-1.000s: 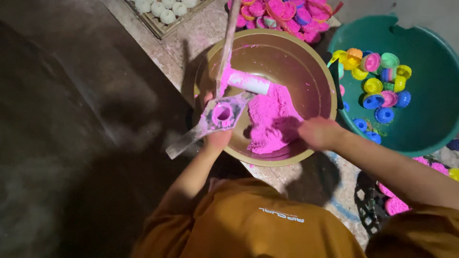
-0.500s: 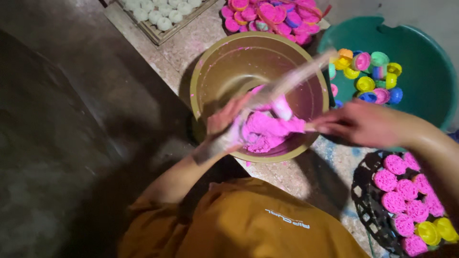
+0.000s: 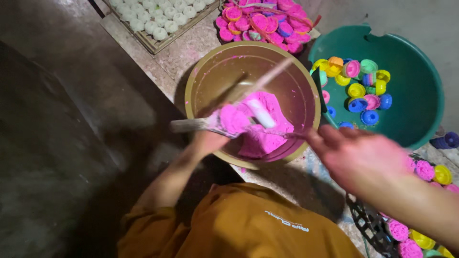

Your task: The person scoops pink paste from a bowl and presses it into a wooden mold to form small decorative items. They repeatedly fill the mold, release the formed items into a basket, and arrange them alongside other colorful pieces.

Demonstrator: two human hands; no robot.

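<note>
No packages, labels, signs or screens show anywhere in the frame, from upper left to lower right.

My left hand (image 3: 208, 141) sat left of centre in the frame, fingers curled shut in a grip, forearm running down toward the lower left. My right hand (image 3: 356, 155) reached in from the lower right, blurred, fingers stretched leftward toward centre, its forearm crossing the bottom right corner.
</note>
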